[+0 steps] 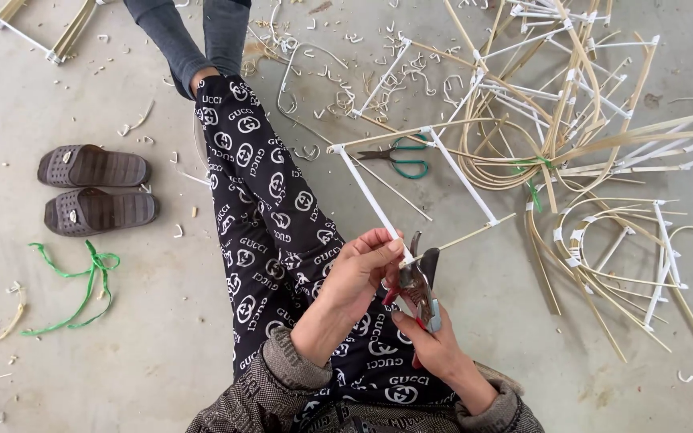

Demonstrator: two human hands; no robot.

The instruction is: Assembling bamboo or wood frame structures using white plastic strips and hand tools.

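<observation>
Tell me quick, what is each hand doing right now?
Left hand: closed, pinching the white-wrapped stick frame at its near end.
Right hand: closed around the cutters, blades at the stick.

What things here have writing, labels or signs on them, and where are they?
No packages, signs or screens show here.
Trousers: on the person's stretched-out leg, middle of the picture; black, covered all over with a repeating white printed pattern of letters and round emblems.
Jacket cuffs: bottom edge, at the wrists of both hands; brown-grey woven fabric with a faint repeating pattern.
</observation>
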